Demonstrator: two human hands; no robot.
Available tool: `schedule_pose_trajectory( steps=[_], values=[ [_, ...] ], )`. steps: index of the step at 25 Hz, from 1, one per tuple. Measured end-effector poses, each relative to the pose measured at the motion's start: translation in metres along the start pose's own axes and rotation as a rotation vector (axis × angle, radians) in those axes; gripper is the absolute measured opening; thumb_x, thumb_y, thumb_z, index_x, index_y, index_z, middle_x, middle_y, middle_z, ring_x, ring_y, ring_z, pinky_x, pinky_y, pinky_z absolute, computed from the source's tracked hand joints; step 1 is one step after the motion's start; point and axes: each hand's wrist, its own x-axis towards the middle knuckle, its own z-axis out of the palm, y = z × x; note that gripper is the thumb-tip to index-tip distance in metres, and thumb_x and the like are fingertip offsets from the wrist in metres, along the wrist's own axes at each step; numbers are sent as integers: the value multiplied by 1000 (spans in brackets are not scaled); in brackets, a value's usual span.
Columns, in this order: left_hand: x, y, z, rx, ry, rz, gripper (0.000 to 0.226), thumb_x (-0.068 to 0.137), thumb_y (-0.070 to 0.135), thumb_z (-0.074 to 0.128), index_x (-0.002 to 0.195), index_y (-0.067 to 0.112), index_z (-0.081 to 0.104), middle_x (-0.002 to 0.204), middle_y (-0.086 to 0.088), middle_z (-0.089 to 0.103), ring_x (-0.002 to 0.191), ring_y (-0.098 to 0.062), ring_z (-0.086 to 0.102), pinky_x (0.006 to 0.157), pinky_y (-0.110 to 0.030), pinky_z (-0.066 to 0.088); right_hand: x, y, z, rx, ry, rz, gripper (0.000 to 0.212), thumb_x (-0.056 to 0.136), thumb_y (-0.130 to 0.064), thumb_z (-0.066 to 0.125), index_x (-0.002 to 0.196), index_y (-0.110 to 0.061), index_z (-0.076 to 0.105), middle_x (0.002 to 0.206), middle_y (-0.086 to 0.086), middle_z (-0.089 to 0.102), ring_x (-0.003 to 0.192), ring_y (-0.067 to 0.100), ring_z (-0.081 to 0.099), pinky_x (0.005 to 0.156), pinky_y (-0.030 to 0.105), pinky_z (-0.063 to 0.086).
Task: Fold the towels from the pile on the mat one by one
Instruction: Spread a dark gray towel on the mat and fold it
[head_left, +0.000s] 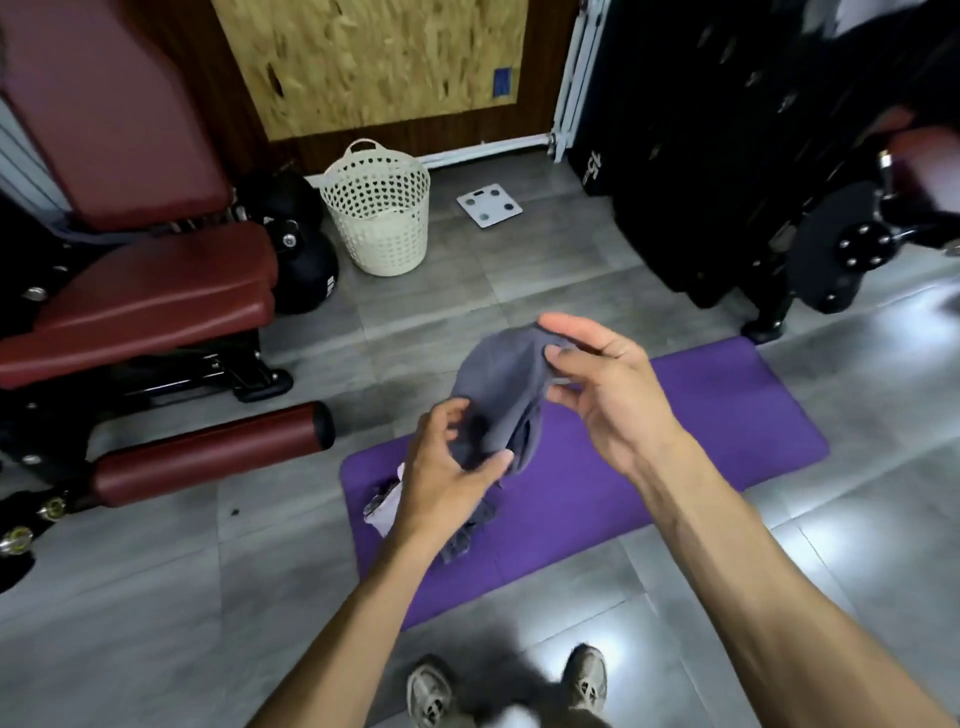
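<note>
Mid-frame: grey towel (501, 395) held up in the air above the purple mat (701, 415). Left hand (447, 467) pinching the towel's lower end between thumb and curled fingers. Right hand (597, 374) gripping the upper edge, thumb and forefinger closed on the cloth. Pile (387, 506) of remaining towels lying on the mat's left end, partly hidden under the left wrist. Basket (376, 208) upper centre on the floor, scale (489, 204) just right of it. Red bench (130, 249) along the left edge.
</note>
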Motion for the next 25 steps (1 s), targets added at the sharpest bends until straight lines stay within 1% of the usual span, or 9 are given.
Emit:
schedule_pose_trajectory(
  steps=[2,4,7,10,14,18,20,22,25],
  values=[
    [-14,20,36,26,-39,20,62,63,49,77,119,29,57,114,11,66,105,-5,63,86,-30,53,-18,-15,-16,156,-88,67,45,88,13,50,123,-11,63,95,5,64,75,16,64,55,26,54],
    [-25,49,76,-79,35,-53,41,72,52,69,97,19,68,89,6,73,85,-9,69,75,-37,56,-34,-29,-47,103,-126,9,51,86,17,48,128,-10,60,99,4,64,73,12,63,57,23,52],
    [-27,80,127,-144,42,-9,12,86,23,61,75,21,64,63,14,63,61,-5,57,62,-27,47,-50,-58,-127,-50,-30,-183,49,80,13,56,121,-12,67,85,2,63,77,7,55,72,21,44],
    [-18,89,161,158,39,101,16,76,11,60,70,26,58,61,11,60,57,-11,53,55,-30,45,-69,-90,-224,-3,65,-227,48,73,5,61,117,-14,69,99,1,66,96,14,54,85,24,45],
    [-16,93,222,520,142,99,7,63,10,50,66,10,56,54,-4,52,53,-23,52,51,-34,44,-94,-133,-347,-99,37,-289,50,82,15,56,125,-9,62,115,7,67,106,15,57,94,26,46],
    [-13,132,259,59,185,-84,10,71,-1,46,73,-11,50,66,-9,42,64,-16,39,51,-28,29,-85,-152,-420,-229,24,-267,53,84,16,55,126,-15,63,117,0,68,111,12,57,101,28,45],
    [-17,167,267,-108,152,-82,15,65,0,47,75,-10,51,66,-8,41,63,-17,37,50,-28,26,-68,-159,-439,-195,42,-226,47,86,14,55,122,-14,65,102,-6,72,101,8,61,99,26,47],
    [-28,195,273,-110,-58,-48,8,67,-1,52,72,0,59,57,-5,50,52,-16,45,44,-21,33,-43,-166,-450,37,78,-126,34,90,6,53,116,-12,65,84,-8,71,85,5,65,96,27,50],
    [-41,201,291,167,-906,-100,11,78,27,73,87,22,71,72,11,62,66,-4,56,59,-21,44,5,-175,-459,282,150,-6,22,90,1,55,105,-11,66,81,0,69,76,11,67,81,26,57]
  ],
)
